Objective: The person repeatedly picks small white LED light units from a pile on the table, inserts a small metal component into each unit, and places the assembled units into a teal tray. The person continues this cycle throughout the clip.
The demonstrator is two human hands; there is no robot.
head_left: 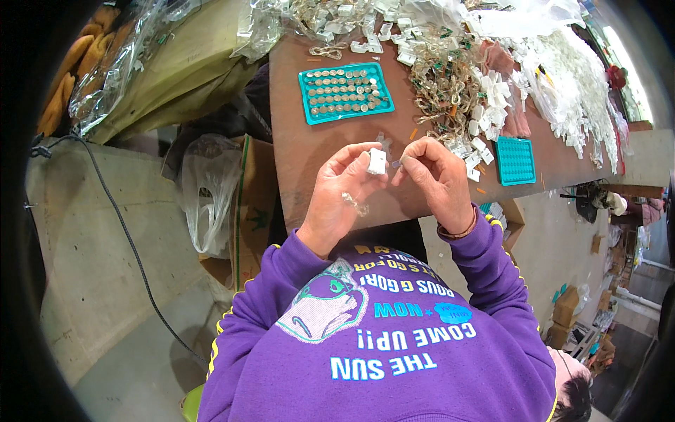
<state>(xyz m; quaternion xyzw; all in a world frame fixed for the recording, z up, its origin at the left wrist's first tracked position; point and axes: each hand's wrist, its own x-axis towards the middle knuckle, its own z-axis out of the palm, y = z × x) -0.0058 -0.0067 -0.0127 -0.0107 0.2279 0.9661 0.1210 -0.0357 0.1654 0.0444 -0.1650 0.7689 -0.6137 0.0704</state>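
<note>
**Small white piece pinched over brown table**

Spread across the brown table [309,151] – heaps of clear chain links [450,84], a teal tray of round metal pieces [344,91], a smaller teal tray [515,160]. Held close for fine work: left hand [337,197] pinching a small white block [377,162], right hand [439,179] nipping a tiny part beside it – nothing obstructing.

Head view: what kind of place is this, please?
Probably a small workshop for hand assembly or packing. A brown table holds a teal tray of small round parts, heaps of clear plastic pieces and chains. The left hand holds a small white piece.
</note>
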